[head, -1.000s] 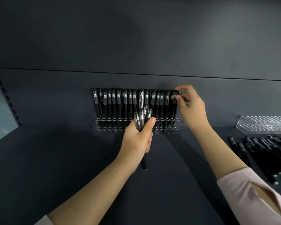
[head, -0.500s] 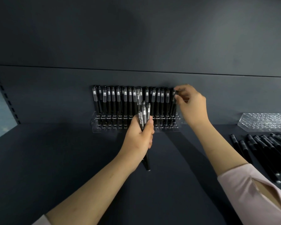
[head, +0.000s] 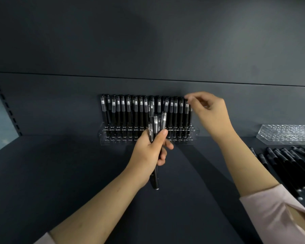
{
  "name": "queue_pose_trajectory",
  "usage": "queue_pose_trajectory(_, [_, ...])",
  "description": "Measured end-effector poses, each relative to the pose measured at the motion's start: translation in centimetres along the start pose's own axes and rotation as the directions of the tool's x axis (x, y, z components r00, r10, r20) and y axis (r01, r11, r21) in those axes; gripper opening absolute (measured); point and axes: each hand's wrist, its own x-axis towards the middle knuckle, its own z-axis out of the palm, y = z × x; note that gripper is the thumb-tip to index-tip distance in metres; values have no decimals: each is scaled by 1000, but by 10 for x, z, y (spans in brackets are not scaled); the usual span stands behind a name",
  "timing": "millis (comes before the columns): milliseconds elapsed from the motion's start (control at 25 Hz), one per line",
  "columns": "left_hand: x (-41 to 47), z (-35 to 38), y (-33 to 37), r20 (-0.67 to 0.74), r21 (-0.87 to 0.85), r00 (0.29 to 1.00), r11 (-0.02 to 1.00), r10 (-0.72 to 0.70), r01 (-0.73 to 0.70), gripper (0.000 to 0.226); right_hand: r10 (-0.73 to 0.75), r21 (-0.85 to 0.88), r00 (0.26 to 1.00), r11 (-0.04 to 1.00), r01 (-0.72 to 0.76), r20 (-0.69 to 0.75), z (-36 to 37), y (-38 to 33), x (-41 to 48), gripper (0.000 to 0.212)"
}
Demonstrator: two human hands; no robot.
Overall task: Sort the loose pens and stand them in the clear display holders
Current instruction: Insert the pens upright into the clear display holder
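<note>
Right hand [head: 209, 111] shifts up to the cap of the end pen [head: 186, 114], grip unclear; left hand [head: 148, 152] clenches spare pens [head: 156, 124], which may knock the holder [head: 104, 140] row askew

Pen bundle [head: 156, 127] in left hand [head: 148, 152]

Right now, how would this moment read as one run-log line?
left hand: holds pen bundle; right hand: pinches end pen top; clear holder: pens upright; loose pens: right side
</note>
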Motion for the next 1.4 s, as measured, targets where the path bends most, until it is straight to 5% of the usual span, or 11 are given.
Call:
queue_pose_trajectory(160, [-2,3,-2,3,-2,1000,1000,-11,11,16,67,171,924,975,-141,377,2,-21,-10,11])
queue_pose_trajectory(440, [0,3,-6,-6,-1,1000,1000,-26,26,12,219,214,863,914,-344,455,8,-15,-10,12])
queue_pose_trajectory(600, [2,2,-5,-16,26,998,998,-56,56,16,273,313,909,874,-371,316,9,-10,-6,8])
queue_pose_trajectory(720, [3,-1,-6,-62,23,989,990,-134,136,30,339,413,941,859,-301,-19,1,-3,1,5])
queue_pose_trajectory(880, [5,-3,-6,-91,8,985,989,-144,145,24,134,86,880,991,-106,-457,-22,9,8,5])
queue_pose_trajectory(1240, [4,-1,-7,-129,105,990,992,-52,66,14,-191,-222,880,970,101,-434,-16,18,4,2])
queue_pose_trajectory(1400, [2,-2,-1,-120,-32,985,992,-122,120,14,-223,-314,919,942,117,-326,-10,25,4,3])
